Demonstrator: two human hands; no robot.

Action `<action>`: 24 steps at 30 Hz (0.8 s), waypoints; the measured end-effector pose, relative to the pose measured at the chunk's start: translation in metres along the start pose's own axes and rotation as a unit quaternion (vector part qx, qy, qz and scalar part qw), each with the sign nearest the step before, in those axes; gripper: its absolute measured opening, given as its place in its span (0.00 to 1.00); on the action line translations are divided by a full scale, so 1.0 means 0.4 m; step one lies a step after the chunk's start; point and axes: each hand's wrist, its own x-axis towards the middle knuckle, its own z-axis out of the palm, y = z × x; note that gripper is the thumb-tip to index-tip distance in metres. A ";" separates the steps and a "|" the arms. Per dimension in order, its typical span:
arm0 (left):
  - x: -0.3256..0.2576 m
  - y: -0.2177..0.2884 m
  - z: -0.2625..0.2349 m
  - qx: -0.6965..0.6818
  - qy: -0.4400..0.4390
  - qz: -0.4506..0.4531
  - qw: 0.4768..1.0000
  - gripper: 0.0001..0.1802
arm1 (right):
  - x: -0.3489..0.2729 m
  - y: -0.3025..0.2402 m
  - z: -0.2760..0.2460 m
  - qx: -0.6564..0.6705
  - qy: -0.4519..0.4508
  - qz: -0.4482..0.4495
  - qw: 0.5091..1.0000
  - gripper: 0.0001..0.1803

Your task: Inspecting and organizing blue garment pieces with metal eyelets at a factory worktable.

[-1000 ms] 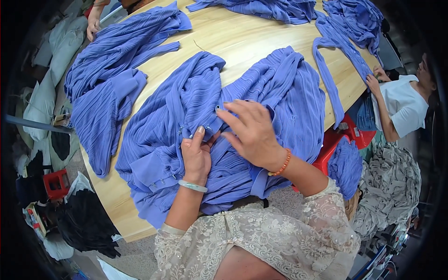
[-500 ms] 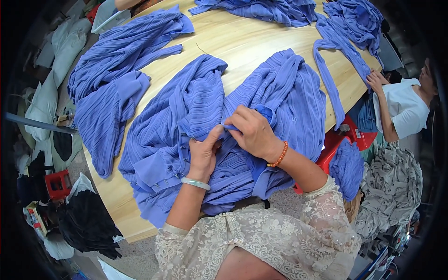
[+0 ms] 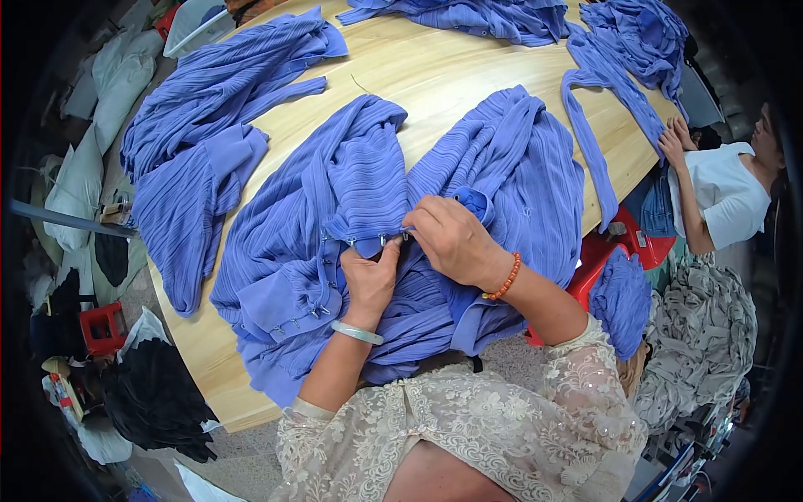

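Observation:
A blue-violet ribbed garment [image 3: 368, 180] lies bunched in front of me on the table. My left hand [image 3: 370, 283] is closed on the garment's hemmed edge, thumb on top. Just to its right, my right hand [image 3: 458, 244] pinches the same edge between thumb and fingertips. Small silvery metal pieces, like pins or hooks, show along this edge; their exact kind is too small to tell. More of them line a flat cuff-like band [image 3: 280, 305] to the left. Another bunched part of blue-violet cloth [image 3: 523, 176] lies beyond my right hand.
More blue-violet garments [image 3: 217, 109] lie along the left of the pale wooden table [image 3: 393, 67]. At the right edge, a person in white [image 3: 723, 188] handles a long blue strip [image 3: 598, 159]. Red stool [image 3: 594, 263] and grey cloth heap [image 3: 703, 335] stand right; black cloth [image 3: 159, 397] lies lower left.
My hands have shifted slightly down along the garment's edge, and more of that edge with its metal pieces shows. Another person's arm at the top left has left the view.

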 end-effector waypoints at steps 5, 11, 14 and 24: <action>-0.003 0.013 0.002 -0.090 -0.064 -0.055 0.992 0.04 | 0.019 0.011 0.007 0.036 0.056 0.038 0.997 0.08; 0.030 -0.038 -0.041 -0.425 0.011 -0.163 0.890 0.17 | 0.039 0.037 -0.034 0.053 0.123 0.156 0.979 0.07; 0.062 -0.022 -0.067 -0.516 -0.005 -0.187 0.836 0.18 | 0.017 0.056 -0.076 0.026 0.049 0.196 0.979 0.13; 0.154 0.068 -0.031 -0.433 -0.069 -0.253 0.862 0.13 | 0.025 0.114 -0.095 0.086 -0.011 0.197 0.977 0.08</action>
